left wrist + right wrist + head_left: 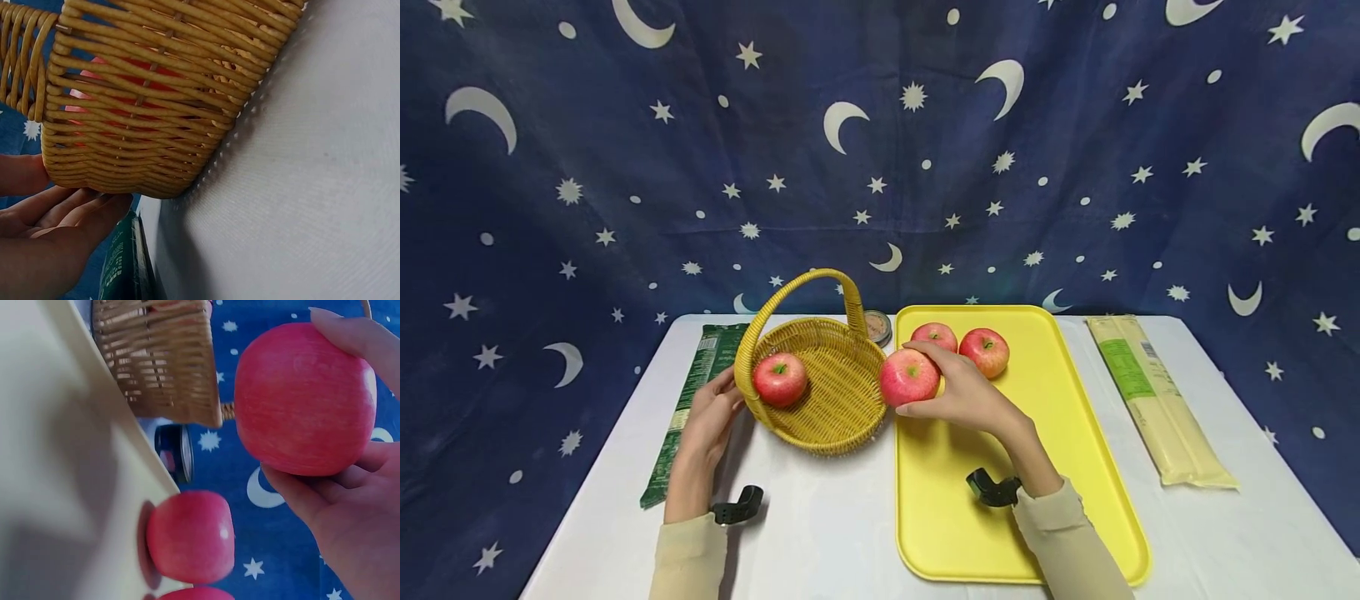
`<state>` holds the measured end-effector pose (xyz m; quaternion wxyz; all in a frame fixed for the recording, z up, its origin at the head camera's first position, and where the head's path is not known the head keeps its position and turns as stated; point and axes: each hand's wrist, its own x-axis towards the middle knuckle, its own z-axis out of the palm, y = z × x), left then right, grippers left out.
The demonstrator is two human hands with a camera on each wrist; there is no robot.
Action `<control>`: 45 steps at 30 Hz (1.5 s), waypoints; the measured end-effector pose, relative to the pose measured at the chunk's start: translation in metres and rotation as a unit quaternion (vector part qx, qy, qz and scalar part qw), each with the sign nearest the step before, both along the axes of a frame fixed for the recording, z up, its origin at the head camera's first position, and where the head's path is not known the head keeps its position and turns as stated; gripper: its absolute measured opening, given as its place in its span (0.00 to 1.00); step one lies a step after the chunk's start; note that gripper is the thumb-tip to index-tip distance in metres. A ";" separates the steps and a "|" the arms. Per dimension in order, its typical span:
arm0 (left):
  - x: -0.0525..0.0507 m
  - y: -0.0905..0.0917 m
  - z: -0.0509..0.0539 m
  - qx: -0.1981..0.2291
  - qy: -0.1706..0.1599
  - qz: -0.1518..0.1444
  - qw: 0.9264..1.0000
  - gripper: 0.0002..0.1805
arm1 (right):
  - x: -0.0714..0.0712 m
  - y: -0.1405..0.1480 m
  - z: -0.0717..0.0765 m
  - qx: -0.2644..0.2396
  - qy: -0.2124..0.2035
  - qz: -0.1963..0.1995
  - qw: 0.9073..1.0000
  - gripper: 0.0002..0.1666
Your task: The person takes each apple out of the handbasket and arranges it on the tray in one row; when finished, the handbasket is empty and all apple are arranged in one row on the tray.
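Note:
A yellow wicker basket [838,400] with an arched handle stands on the white table, one red apple [780,380] inside it at the left. My left hand [709,417] holds the basket's left side; in the left wrist view its thumb meets the rim and its fingers lie against the woven outer wall [137,125]. Over the left edge of a yellow tray [1022,508], my right hand [966,392] grips another red apple [306,400] between thumb and fingers, raised beside the basket's right rim. Two more apples, one left [935,336] and one right [985,352], sit at the tray's back.
A green package [688,408] lies left of the basket, partly behind my left hand. Behind the basket is a small round tin [877,327]. To the tray's right lies a long cream package [1157,400] with a green label. A dark blue star-patterned cloth [925,208] hangs behind the table.

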<state>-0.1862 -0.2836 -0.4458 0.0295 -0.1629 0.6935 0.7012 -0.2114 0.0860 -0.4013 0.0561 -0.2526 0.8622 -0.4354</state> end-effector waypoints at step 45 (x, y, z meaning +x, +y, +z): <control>0.000 -0.003 0.001 -0.010 -0.020 -0.014 1.000 0.37 | -0.018 0.030 -0.032 0.103 -0.048 -0.046 0.992 0.41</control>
